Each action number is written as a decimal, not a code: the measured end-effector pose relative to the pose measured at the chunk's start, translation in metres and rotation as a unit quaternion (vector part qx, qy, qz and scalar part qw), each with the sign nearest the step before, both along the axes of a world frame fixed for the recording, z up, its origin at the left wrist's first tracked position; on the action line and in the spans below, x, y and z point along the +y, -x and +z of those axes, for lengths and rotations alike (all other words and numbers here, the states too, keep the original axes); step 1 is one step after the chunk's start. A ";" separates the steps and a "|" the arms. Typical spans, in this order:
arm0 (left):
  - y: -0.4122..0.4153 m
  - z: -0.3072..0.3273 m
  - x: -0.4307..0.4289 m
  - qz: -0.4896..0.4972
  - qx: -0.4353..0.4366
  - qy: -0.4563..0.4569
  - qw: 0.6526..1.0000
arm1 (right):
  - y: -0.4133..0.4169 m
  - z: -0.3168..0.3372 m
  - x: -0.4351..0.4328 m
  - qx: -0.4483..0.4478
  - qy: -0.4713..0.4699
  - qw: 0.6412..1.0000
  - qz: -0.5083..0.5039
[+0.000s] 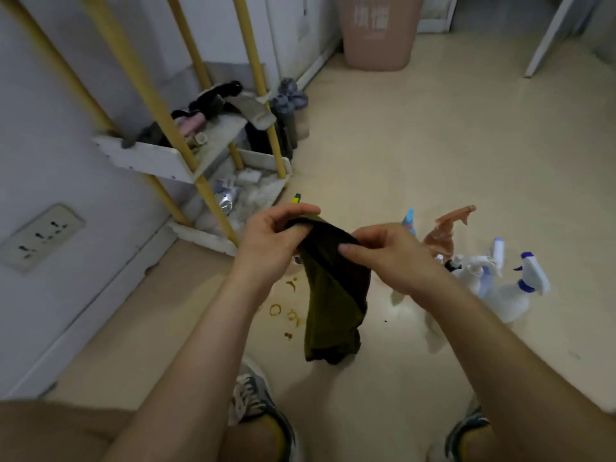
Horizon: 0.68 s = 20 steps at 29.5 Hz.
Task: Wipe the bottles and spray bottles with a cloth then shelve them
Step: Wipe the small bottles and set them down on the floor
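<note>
Dark olive-green fabric cloth (333,295) — top edge pinched between left hand (270,243) and right hand (391,256), fingers (290,211) clamped on fabric, hanging over cream floor (433,145) beside unwiped cluster of white and brown plastic spray bottles (510,295) — risk: dangling hem could sweep the brown floor stains (275,309), soiling bottles.
</note>
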<state>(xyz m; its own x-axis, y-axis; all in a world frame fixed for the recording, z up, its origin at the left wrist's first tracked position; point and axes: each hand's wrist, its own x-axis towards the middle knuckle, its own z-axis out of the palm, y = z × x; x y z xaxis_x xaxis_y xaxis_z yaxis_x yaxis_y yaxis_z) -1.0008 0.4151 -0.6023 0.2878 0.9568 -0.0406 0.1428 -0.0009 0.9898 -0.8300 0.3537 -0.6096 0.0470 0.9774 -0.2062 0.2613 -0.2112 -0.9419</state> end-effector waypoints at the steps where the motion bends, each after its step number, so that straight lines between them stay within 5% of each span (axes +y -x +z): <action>1: 0.010 0.002 0.003 0.011 0.000 -0.012 1.000 | 0.009 0.007 0.003 -0.006 -0.012 1.000 -0.027; 4: 0.039 0.004 0.014 0.053 0.008 -0.031 0.998 | 0.029 0.020 0.016 0.024 -0.013 0.995 -0.093; 8: 0.084 -0.031 0.046 0.240 -0.065 0.078 0.966 | 0.041 0.008 0.038 0.221 0.053 0.954 -0.197; 11: 0.106 -0.095 0.061 0.359 0.035 0.140 0.922 | 0.049 -0.028 0.049 0.289 0.126 0.925 -0.214; 16: 0.109 -0.190 0.066 0.219 0.318 0.147 0.910 | 0.073 -0.090 0.068 0.321 0.222 0.905 -0.170; 20: 0.111 -0.235 0.087 0.143 0.437 0.084 0.884 | 0.077 -0.132 0.082 0.372 0.268 0.872 -0.173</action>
